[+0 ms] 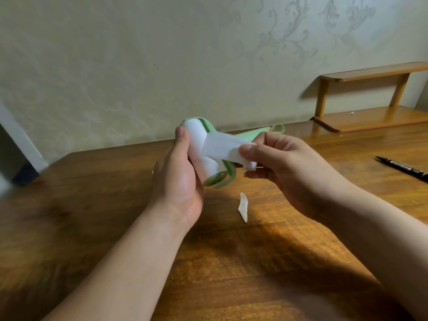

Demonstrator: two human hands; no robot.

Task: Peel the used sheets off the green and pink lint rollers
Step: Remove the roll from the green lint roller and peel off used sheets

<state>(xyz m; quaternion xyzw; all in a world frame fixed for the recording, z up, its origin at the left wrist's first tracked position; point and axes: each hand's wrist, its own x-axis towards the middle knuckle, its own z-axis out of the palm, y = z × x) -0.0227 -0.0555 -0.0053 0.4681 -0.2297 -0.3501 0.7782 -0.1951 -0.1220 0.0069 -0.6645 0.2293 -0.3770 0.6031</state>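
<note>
my left hand (179,179) grips green lint roller (196,137), axis running away from me | my right hand (287,167) fingers (249,151) pinch sheet (222,147) end, right of roller | pull goes rightward

Views: one. Head camera, worn by the person, wide-angle.
Facing: forward and down across a wooden table (301,262).
Near field: both forearms enter from the bottom edge. The left hand (178,179) and right hand (284,163) meet just above frame centre, close to the lens, on a green lint roller (196,137) and its white sheet (222,147).
Far field: a patterned wall (139,66) beyond the hands; a small shelf (370,117) and a pen (403,169) right of the right hand.
Left of the left hand: smeared, perhaps a wall corner.
</note>
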